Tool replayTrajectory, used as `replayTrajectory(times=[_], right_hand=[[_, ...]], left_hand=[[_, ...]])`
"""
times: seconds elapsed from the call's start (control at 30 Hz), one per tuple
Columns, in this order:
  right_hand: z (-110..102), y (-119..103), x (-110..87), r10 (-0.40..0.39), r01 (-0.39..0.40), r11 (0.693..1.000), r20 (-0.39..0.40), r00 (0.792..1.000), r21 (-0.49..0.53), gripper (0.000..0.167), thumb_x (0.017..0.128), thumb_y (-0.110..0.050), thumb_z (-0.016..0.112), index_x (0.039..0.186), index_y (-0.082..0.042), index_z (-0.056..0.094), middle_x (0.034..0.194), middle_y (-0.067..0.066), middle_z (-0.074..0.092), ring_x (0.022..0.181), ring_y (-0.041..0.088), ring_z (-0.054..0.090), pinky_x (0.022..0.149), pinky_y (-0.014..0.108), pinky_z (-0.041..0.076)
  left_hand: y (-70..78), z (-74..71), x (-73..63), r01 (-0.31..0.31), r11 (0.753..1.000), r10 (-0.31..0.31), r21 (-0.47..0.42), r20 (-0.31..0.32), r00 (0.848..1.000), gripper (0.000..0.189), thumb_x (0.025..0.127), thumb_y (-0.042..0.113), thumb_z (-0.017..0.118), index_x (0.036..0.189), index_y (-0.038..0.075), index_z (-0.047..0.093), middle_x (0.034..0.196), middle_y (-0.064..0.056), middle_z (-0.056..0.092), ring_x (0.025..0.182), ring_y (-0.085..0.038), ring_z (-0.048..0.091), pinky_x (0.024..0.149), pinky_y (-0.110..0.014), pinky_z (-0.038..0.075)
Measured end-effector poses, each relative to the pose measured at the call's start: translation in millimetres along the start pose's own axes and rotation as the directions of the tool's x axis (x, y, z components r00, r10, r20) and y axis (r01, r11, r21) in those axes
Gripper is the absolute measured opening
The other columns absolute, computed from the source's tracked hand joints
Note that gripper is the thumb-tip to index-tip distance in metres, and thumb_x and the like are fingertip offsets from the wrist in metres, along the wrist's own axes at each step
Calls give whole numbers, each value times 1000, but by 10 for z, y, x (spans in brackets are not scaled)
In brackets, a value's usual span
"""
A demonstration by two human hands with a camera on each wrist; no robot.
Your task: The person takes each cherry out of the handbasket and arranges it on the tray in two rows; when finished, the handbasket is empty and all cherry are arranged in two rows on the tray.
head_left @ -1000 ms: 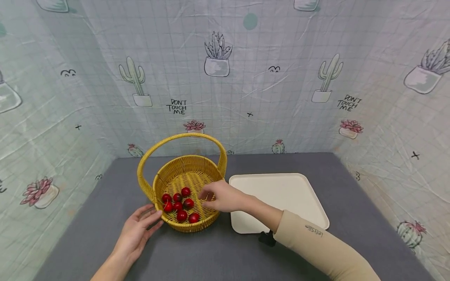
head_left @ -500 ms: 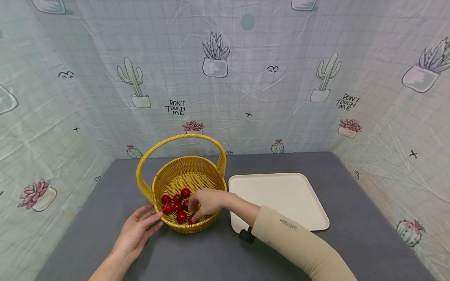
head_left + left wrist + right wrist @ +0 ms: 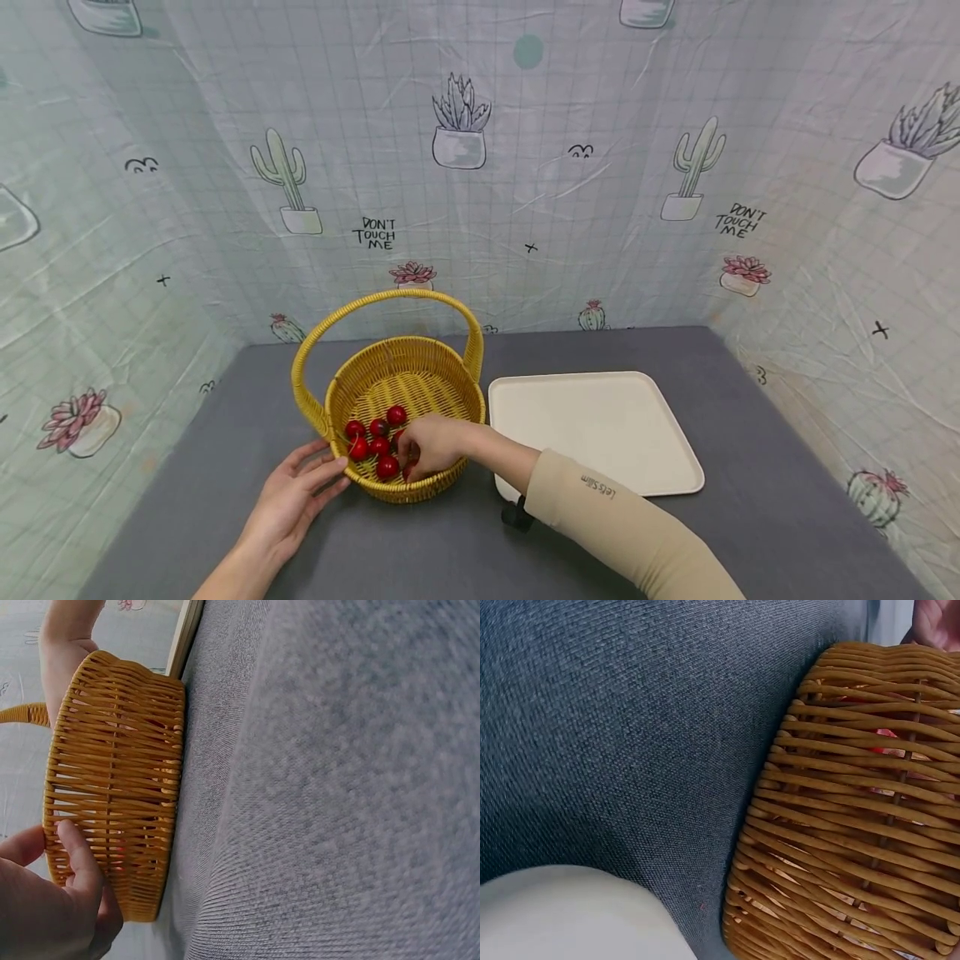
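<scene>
A yellow wicker basket [image 3: 405, 493] with a tall arched handle stands on the table, holding several red cherries [image 3: 387, 467] toward its near left side. My left hand [image 3: 288, 500] touches the basket's outer left wall with relaxed fingers. In the left wrist view, one fingertip [image 3: 66, 829] presses on the weave just below the rim. Inside the basket, my right hand [image 3: 435, 446] reaches down over the near right side, thumb and fingers bent together round a cherry that is mostly hidden. Through the weave in the right wrist view, a bit of red shows.
A flat white tray [image 3: 592, 425] lies right of the basket, partly under my right forearm. A small black device [image 3: 517, 514] sits below my right wrist. The grey tabletop [image 3: 420, 558] runs back to a hanging cloth [image 3: 525, 200] printed with cacti.
My right hand has moved left and down into the basket, and its fingers have come together at a near cherry. My left hand stays at the basket's side.
</scene>
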State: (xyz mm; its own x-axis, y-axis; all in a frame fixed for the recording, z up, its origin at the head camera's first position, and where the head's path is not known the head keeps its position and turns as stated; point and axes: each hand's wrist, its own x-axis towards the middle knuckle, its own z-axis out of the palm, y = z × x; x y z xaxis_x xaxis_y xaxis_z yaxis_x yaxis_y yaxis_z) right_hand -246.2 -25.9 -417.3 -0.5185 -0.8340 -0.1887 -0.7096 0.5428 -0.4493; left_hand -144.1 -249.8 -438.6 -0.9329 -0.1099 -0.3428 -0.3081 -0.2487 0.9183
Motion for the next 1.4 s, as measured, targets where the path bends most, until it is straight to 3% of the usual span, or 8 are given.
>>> replayTrajectory(times=[0.3, 0.5, 0.7, 0.93, 1.17, 1.4], right_hand=[[-135, 20, -62, 27, -12, 992, -120, 992, 127, 24, 86, -24, 86, 101, -12, 72, 89, -9, 65, 80, 3, 57, 70, 18, 47], [-273, 47, -174, -41, 85, 963, -172, 984, 256, 29, 94, -19, 78, 119, -7, 71, 109, 6, 71, 95, 10, 62, 79, 20, 51], [-359, 77, -319, -94, 161, 938, -220, 971, 309, 21, 98, -17, 73, 118, -9, 75, 117, 4, 72, 107, 12, 65, 86, 19, 52], [-447, 151, -504, -28, 127, 917, -257, 966, 378, 27, 95, -20, 77, 122, -14, 74, 113, -7, 70, 97, 11, 68, 82, 24, 55], [-503, 291, -733, 14, 115, 905, -299, 954, 409, 33, 95, -16, 76, 127, -10, 70, 117, -4, 70, 99, 14, 67, 88, 27, 55], [-535, 470, -958, 80, 89, 891, -348, 934, 445, 31, 96, -17, 76, 125, -11, 71, 112, -1, 70, 102, 18, 65, 84, 30, 58]], left_hand=[[-1, 9, 5, 1, 1000, -1, -2, -1, 1000, 71, 101, 5, 66, 157, 2, 21, 123, -6, 58, 102, -12, 66, 93, -32, 57], [6, 8, 11, -7, 1000, 7, -12, -1, 1000, 70, 101, 5, 66, 156, 2, 22, 124, -5, 58, 103, -13, 66, 93, -31, 56], [-2, 6, 14, -4, 1000, 4, -20, -6, 1000, 68, 101, 5, 66, 154, 4, 25, 121, -4, 59, 103, -12, 66, 93, -32, 56], [-18, 1, 22, -8, 1000, 8, -26, -3, 1000, 67, 101, 4, 66, 154, 4, 24, 121, -4, 59, 104, -13, 66, 93, -32, 56], [-27, 5, 21, -10, 1000, 10, -16, -6, 1000, 70, 101, 5, 66, 156, 3, 23, 123, -4, 57, 105, -12, 65, 94, -32, 56], [-25, 5, 16, -14, 1000, 14, -21, -2, 1000, 68, 101, 5, 66, 155, 3, 24, 124, -4, 57, 105, -12, 65, 94, -31, 56]])
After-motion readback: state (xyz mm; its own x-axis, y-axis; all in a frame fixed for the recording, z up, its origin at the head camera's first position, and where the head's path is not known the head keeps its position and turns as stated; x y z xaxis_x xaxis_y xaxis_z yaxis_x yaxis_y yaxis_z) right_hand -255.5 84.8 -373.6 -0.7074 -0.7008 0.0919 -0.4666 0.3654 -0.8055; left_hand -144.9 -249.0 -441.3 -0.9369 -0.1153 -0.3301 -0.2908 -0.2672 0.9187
